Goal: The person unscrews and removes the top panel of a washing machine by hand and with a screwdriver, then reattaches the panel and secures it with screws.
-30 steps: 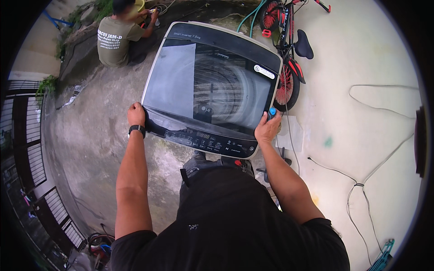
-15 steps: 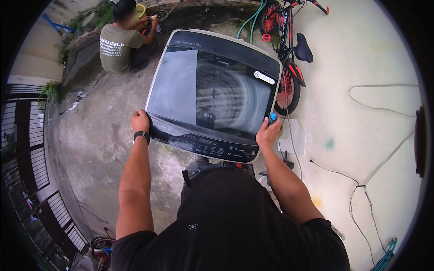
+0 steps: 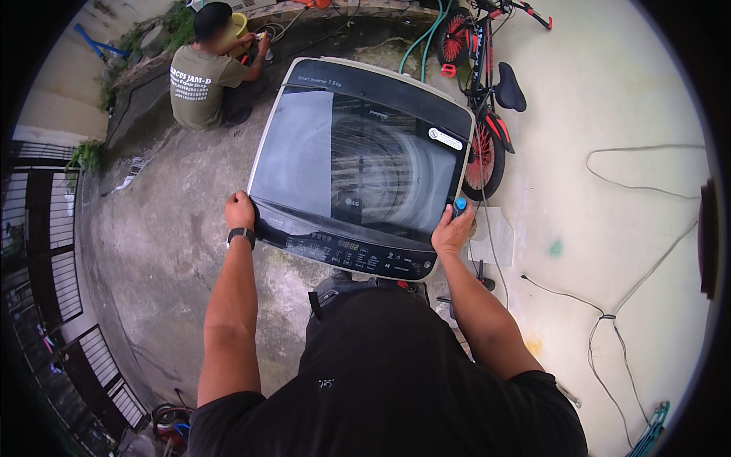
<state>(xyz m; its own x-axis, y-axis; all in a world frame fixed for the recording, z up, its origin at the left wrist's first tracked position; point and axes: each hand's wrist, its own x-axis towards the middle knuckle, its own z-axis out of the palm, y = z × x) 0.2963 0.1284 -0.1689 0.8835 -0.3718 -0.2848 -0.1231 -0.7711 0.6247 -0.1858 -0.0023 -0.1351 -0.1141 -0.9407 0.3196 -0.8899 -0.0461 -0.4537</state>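
Note:
A top-load washing machine [image 3: 289, 167] stands upright before me, its dark glass lid down and the drum showing through. Along its near edge runs a black control panel [image 3: 335, 245]. My left hand [image 3: 240, 211], closed with curled fingers, grips the machine's near left corner. At the near right corner, my right hand [image 3: 454, 230] presses against the side while closed around a blue-ended handle [image 3: 460, 203], which looks like a screwdriver. The rest of that tool is hidden by the hand.
A person [image 3: 204, 84] squats at the far left beside a yellow bucket [image 3: 240, 23]. A red and black bicycle [image 3: 481, 145] leans along the right wall, close to the machine. Green hose [image 3: 423, 46] lies behind. Cables [image 3: 608, 315] trail at right; a metal gate [image 3: 65, 236] stands left.
The whole view has shifted slightly, so the machine and surroundings sit a little lower. Both hands keep their places on the machine. An orange object now shows at the top edge.

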